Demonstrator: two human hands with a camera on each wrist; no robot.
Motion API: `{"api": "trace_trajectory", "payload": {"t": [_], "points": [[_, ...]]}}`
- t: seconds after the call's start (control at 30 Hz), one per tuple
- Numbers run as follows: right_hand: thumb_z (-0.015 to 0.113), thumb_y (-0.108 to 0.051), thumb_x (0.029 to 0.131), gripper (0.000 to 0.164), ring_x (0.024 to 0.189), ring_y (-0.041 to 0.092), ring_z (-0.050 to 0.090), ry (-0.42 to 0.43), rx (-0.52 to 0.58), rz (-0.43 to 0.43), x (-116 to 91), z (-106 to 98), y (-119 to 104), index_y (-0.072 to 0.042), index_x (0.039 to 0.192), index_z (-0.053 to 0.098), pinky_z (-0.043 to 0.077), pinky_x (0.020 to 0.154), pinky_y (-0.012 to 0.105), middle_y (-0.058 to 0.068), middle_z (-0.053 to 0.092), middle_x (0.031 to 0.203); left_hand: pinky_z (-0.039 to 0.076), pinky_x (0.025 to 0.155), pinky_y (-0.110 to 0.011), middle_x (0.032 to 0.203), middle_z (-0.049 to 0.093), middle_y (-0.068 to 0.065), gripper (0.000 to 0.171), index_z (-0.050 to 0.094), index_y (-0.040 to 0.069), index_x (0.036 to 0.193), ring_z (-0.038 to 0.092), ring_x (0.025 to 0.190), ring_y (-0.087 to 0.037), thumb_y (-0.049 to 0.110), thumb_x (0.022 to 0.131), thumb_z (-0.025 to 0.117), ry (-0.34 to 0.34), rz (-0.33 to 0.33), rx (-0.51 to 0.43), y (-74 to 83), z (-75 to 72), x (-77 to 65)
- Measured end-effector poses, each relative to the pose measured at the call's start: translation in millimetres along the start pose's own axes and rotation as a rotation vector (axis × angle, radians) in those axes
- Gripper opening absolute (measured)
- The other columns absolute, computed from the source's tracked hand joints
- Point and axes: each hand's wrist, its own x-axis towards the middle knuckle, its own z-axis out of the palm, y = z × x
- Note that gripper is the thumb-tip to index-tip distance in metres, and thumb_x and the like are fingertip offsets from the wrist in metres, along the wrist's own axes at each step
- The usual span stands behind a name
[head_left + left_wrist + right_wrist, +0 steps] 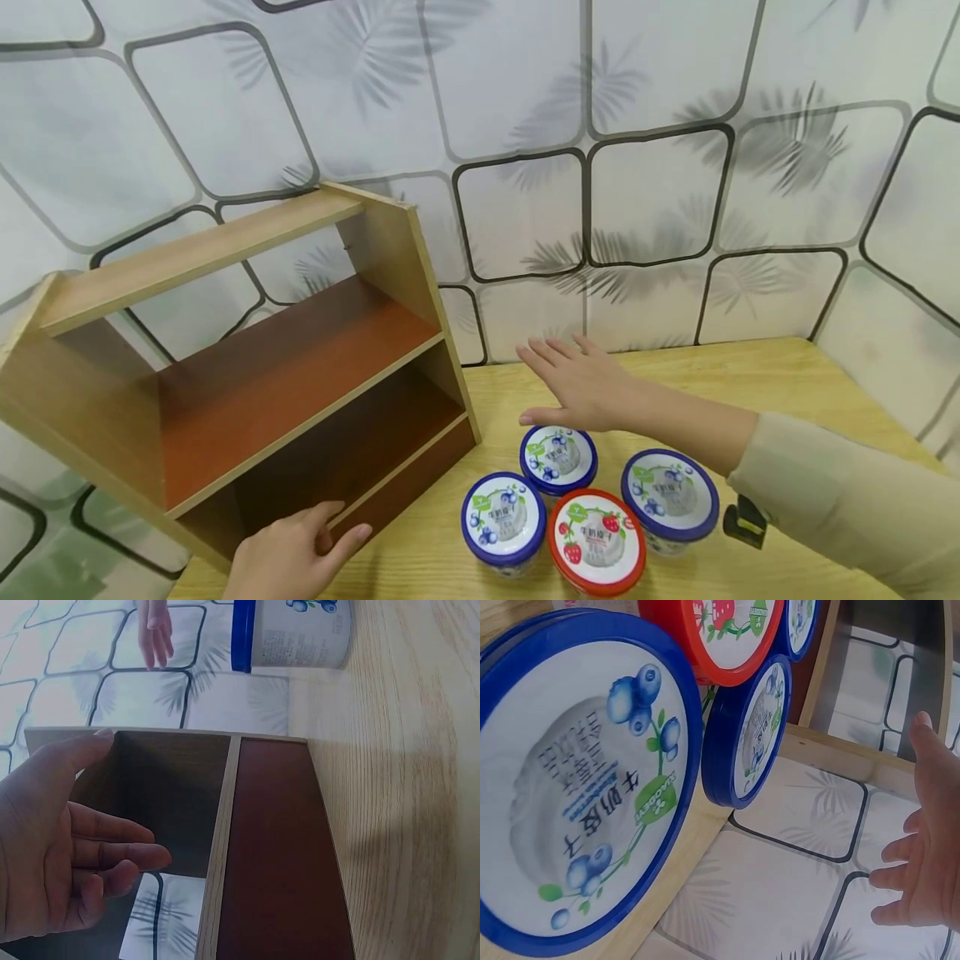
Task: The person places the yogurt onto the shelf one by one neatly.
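Observation:
Three blue-lidded tubs with blueberries printed on them, a left one (503, 518), a back one (558, 457) and a right one (670, 493), stand grouped on the table. Among them at the front is a red-lidded tub (597, 540) with strawberries on its lid. My right hand (581, 385) hovers above and behind the back tub, fingers spread and holding nothing. My left hand (288, 550) is in front of the shelf's lower compartment, fingers loosely bent, thumb out. In the left wrist view, nothing is in that left hand (82, 840).
A small wooden shelf (300, 350) with reddish-brown boards stands at the left, angled on the light wood table (780, 375). Behind it hangs a pale cloth (517, 217) with rounded frames and leaf prints. A dark wrist device (745, 522) is by the right sleeve.

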Motion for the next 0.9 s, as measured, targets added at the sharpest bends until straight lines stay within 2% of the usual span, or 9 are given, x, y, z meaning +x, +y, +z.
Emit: {"api": "trace_trajectory", "payload": {"t": [0.33, 0.47, 0.63, 0.8, 0.9], "points": [[0.036, -0.071, 0.085, 0.09, 0.141, 0.033, 0.024, -0.032, 0.008, 0.009, 15.7, 3.0, -5.4, -0.012, 0.151, 0.018, 0.014, 0.111, 0.057, 0.012, 0.026, 0.154, 0.038, 0.048, -0.032, 0.065, 0.053, 0.009, 0.059, 0.067, 0.015, 0.104, 0.049, 0.056, -0.008, 0.066, 0.081, 0.051, -0.101, -0.095, -0.001, -8.5, 1.6, 0.0], [0.038, -0.069, 0.086, 0.088, 0.141, 0.033, 0.026, -0.033, 0.008, 0.012, 21.1, 3.6, -7.5, -0.012, 0.151, 0.02, 0.016, 0.111, 0.057, 0.012, 0.026, 0.154, 0.037, 0.047, -0.032, 0.062, 0.053, 0.008, 0.055, 0.067, 0.015, 0.092, 0.049, 0.054, -0.009, 0.067, 0.081, 0.05, -0.094, -0.11, 0.024, -10.3, 0.6, -1.8], [0.039, -0.07, 0.085, 0.088, 0.136, 0.034, 0.035, -0.052, 0.033, 0.018, 29.7, 2.3, -12.6, -0.011, 0.149, 0.027, 0.027, 0.107, 0.056, 0.013, 0.033, 0.15, 0.031, 0.045, -0.031, 0.054, 0.044, 0.005, 0.05, 0.057, 0.017, 0.073, 0.042, 0.047, -0.012, 0.066, 0.082, 0.05, -0.071, -0.124, 0.047, -14.2, -1.0, -6.2], [0.041, -0.07, 0.084, 0.086, 0.128, 0.034, 0.046, -0.097, 0.063, 0.03, 37.5, 0.5, -18.5, -0.008, 0.144, 0.036, 0.038, 0.099, 0.054, 0.013, 0.047, 0.141, 0.03, 0.045, -0.031, 0.053, 0.042, 0.004, 0.051, 0.054, 0.015, 0.069, 0.04, 0.046, -0.012, 0.065, 0.081, 0.052, -0.036, -0.138, 0.067, -19.0, -2.1, -10.7], [0.043, -0.068, 0.084, 0.084, 0.122, 0.034, 0.05, -0.088, 0.063, 0.021, 41.2, -0.8, -21.3, -0.007, 0.141, 0.041, 0.043, 0.094, 0.051, 0.014, 0.052, 0.135, 0.032, 0.047, -0.031, 0.056, 0.043, 0.003, 0.054, 0.053, 0.012, 0.07, 0.041, 0.048, -0.013, 0.065, 0.081, 0.053, -0.043, -0.156, 0.074, -21.5, -4.5, -13.0]]}}
